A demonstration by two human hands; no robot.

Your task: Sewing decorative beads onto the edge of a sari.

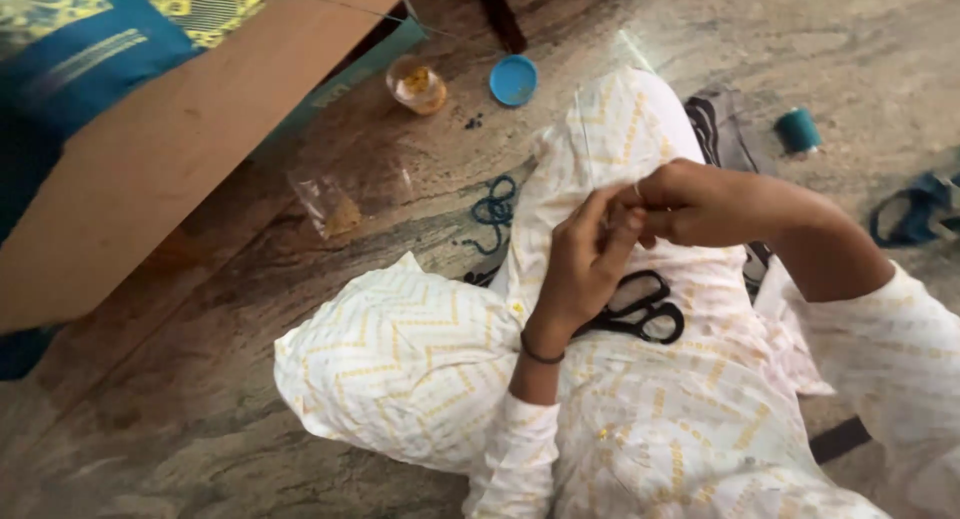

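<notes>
The person is wearing a loose cream outfit with yellow zigzag print, its long sleeves [515, 449] reaching near the wrists, a thin dark band circling the left wrist [541, 356] and a ring showing on the right hand [700, 204].

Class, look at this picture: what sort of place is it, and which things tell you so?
Probably a home floor used for hand sewing. The person sits on polished stone floor, with black scissors on the lap, a teal thread spool nearby, and a small open container of beads.
</notes>
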